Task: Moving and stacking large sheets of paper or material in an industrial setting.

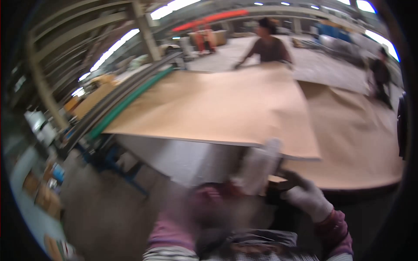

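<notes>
Lifting the thin brown sheet [226,108] at frame centre: left hand [259,167], blurred, grips its near edge; right hand [307,198] grasp cannot be told. Next move likely requires coordination with the co-worker [267,43] opposite.

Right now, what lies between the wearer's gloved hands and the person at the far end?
In the head view, a large tan sheet spans the whole stretch, from the blurred left hand and right hand at its near edge to the co-worker leaning on its far edge.
</notes>
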`<state>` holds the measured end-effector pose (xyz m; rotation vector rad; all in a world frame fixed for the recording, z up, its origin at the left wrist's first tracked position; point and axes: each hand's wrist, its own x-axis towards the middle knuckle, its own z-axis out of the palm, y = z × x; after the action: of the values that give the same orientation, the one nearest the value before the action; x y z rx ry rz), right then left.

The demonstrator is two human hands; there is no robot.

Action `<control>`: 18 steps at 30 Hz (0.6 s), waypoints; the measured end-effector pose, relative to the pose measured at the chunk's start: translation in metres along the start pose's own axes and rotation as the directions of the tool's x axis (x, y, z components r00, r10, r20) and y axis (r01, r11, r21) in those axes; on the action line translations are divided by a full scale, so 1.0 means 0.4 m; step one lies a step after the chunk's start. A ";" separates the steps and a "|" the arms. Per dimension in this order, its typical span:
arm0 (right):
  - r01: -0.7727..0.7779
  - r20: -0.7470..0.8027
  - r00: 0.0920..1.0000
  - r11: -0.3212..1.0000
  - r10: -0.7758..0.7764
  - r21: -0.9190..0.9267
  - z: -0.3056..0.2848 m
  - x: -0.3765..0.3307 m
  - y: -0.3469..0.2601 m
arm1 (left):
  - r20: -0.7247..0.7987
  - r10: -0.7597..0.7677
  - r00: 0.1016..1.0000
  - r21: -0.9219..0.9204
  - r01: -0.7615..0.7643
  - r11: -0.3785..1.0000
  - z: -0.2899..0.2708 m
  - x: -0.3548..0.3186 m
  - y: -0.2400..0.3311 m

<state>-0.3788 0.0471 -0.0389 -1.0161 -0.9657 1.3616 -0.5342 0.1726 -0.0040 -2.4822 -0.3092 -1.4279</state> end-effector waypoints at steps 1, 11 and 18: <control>0.115 0.032 0.993 0.991 -0.113 -0.072 -0.031 0.029 0.021 | 0.387 -0.252 0.887 -0.252 0.365 0.896 0.053 -0.016 0.003; 0.208 -0.513 0.793 0.937 -0.329 -0.279 -0.124 0.004 -0.006 | 0.817 -0.524 0.240 -0.554 0.578 -0.599 -0.021 -0.173 -0.057; 0.023 -0.702 0.677 0.960 -0.221 -0.280 -0.342 -0.104 -0.141 | 0.481 -0.859 0.176 -0.802 0.485 -0.350 -0.271 -0.262 -0.336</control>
<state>-0.2312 0.0063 -0.0233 -1.5013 -0.5697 0.5993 -0.7160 0.2583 -0.0268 -2.4160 -1.8706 -3.4771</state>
